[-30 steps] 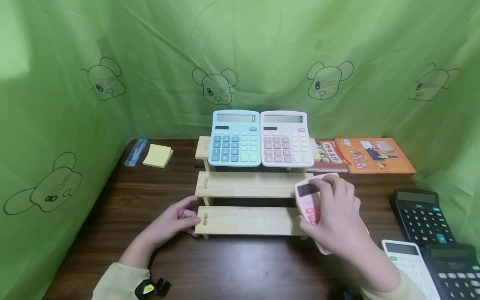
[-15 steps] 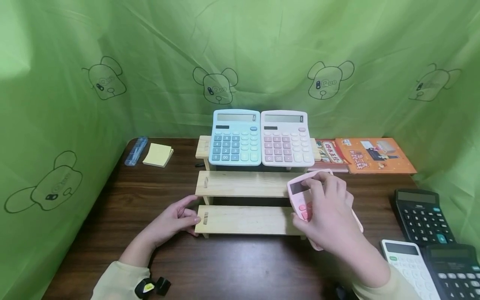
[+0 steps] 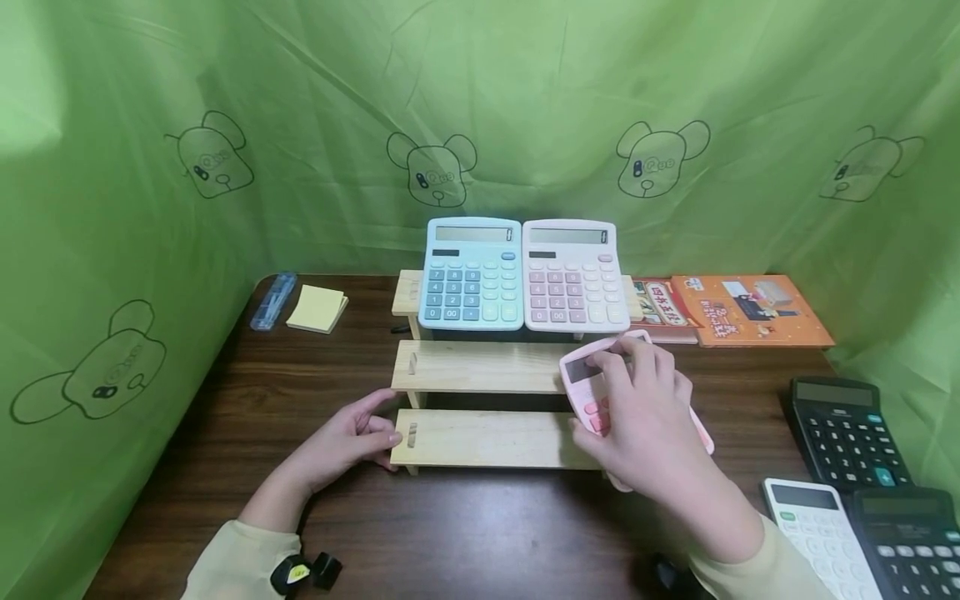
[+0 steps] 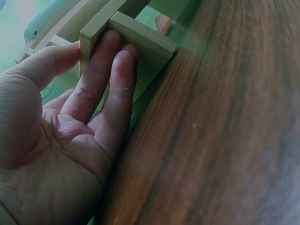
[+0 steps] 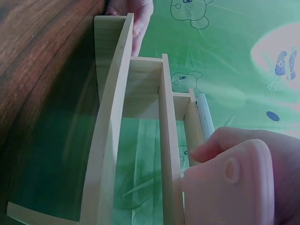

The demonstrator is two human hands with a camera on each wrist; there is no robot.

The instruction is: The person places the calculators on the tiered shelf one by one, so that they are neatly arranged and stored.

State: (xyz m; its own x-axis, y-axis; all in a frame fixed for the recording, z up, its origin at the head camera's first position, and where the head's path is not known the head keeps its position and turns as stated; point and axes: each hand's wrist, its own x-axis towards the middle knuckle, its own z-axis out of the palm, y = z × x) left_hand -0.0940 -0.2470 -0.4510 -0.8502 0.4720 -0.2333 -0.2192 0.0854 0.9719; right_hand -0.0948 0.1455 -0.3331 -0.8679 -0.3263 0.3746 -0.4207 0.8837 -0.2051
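A three-step wooden rack (image 3: pixel 487 439) stands mid-table. At its left end my left hand (image 3: pixel 347 443) pinches the lowest step, thumb on the board and fingers beneath, as the left wrist view of the rack (image 4: pixel 143 40) also shows. My right hand (image 3: pixel 647 421) grips a pink calculator (image 3: pixel 581 385) from above, tilted over the right ends of the two lower steps. From the right wrist camera, the underside of the pink calculator (image 5: pixel 229 197) is close beside the middle board. On the top step, a light blue calculator (image 3: pixel 472 273) and a pale pink-white one (image 3: pixel 576 275) lean side by side.
At the right lie two black calculators (image 3: pixel 846 433) and a white calculator (image 3: pixel 813 533). An orange book (image 3: pixel 750 310) and a red one sit behind the rack's right end. Yellow sticky notes (image 3: pixel 317 309) and a blue translucent item (image 3: pixel 273 302) lie back left. Green cloth (image 3: pixel 525 100) surrounds the table.
My right hand has carried the pink calculator leftward and slightly toward the back, over the right ends of the steps. The left hand keeps its hold on the rack.
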